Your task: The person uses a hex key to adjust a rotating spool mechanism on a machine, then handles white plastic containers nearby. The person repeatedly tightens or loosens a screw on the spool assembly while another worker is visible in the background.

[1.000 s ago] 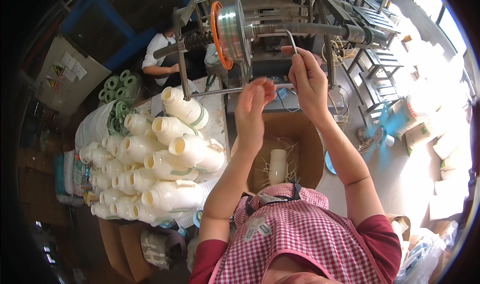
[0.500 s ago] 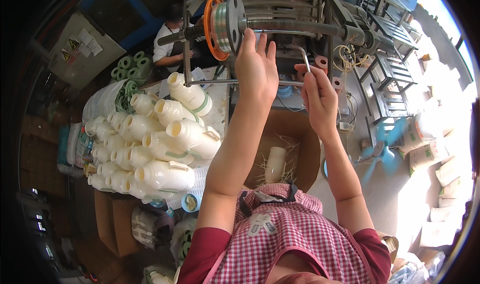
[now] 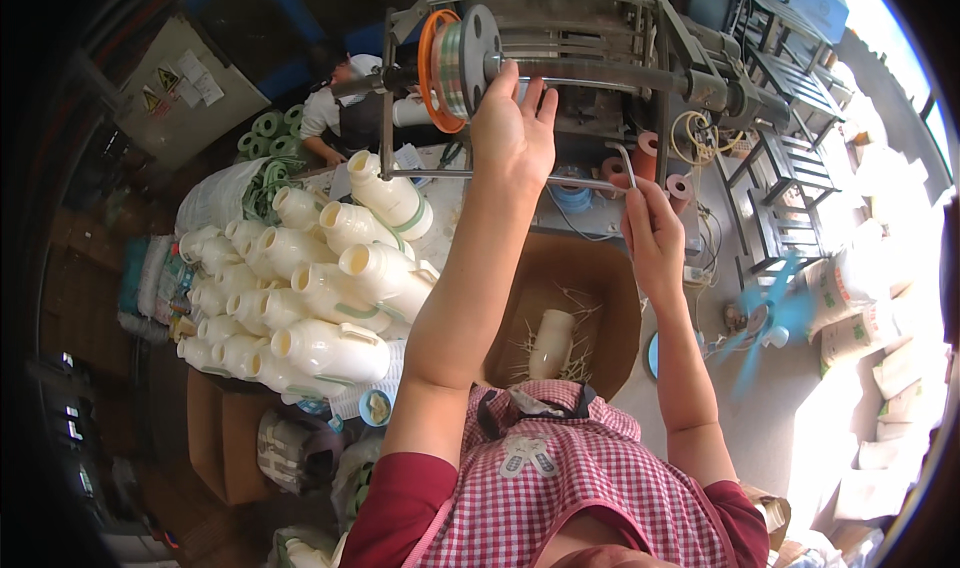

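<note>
My left hand [image 3: 513,128] is raised with fingers stretched out, its fingertips at the hub of a grey disc [image 3: 483,53] on a horizontal shaft [image 3: 590,71]. Left of that disc are a reel of pale green-and-pink striped tape [image 3: 452,66] and an orange flange [image 3: 432,73]. In my right hand [image 3: 655,230] is an L-shaped metal hex key [image 3: 629,164], gripped by its long arm. Its short bent end points up and left, near the lower chrome bar [image 3: 585,181] of the machine frame. Whether the key touches the bar I cannot tell.
Cream plastic jugs [image 3: 330,353] are heaped on the table at left. Below my arms a carton [image 3: 610,313] holds one cream container [image 3: 552,343]. A blue fan [image 3: 765,318], sacks [image 3: 850,278] and dark racks [image 3: 790,153] are at right. Another person [image 3: 340,113] sits behind the table.
My right hand has moved down and slightly right with the hex key. My left hand stays at the disc's hub; the machine appears slightly lower and further right in view.
</note>
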The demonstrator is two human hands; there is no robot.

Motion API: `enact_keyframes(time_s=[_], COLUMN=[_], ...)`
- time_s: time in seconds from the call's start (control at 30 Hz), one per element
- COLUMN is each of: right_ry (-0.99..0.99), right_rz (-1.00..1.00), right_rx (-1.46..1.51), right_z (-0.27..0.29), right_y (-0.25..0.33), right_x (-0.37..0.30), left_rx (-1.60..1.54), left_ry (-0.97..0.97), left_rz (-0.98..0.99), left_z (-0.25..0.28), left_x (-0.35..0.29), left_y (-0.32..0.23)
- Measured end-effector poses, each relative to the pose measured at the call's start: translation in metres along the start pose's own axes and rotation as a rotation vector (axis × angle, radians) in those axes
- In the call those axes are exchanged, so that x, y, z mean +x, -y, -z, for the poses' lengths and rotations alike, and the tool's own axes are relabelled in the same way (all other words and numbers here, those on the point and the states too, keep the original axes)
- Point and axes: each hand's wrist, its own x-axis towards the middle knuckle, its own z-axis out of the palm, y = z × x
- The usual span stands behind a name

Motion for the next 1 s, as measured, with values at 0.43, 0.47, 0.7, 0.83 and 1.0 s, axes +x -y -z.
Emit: enact_keyframes(time_s=[0.43, 0.47, 0.7, 0.83, 1.0], right_ry=[0.069, 0.066, 0.048, 0.12, 0.075], right_rz=[0.017, 0.016, 0.134, 0.238, 0.511], right_rx=[-0.025, -0.039, -0.279, -0.459, -0.705], right_z=[0.002, 0.003, 0.009, -0.023, -0.048], right_y=[0.01, 0.012, 0.051, 0.092, 0.095], right_x=[0.003, 0.004, 0.034, 0.083, 0.143], left_rx=[-0.226, -0.216, -0.298, -0.43, -0.537], left_ry=[-0.192, -0.183, 0.003, 0.331, 0.671], left_rz=[0.166, 0.176, 0.132, 0.064, 0.044], left_z=[-0.005, -0.003, 0.003, 0.043, 0.054], left_x=[0.038, 0.042, 0.043, 0.061, 0.085], left_y=[-0.006, -0.005, 0.013, 0.03, 0.046])
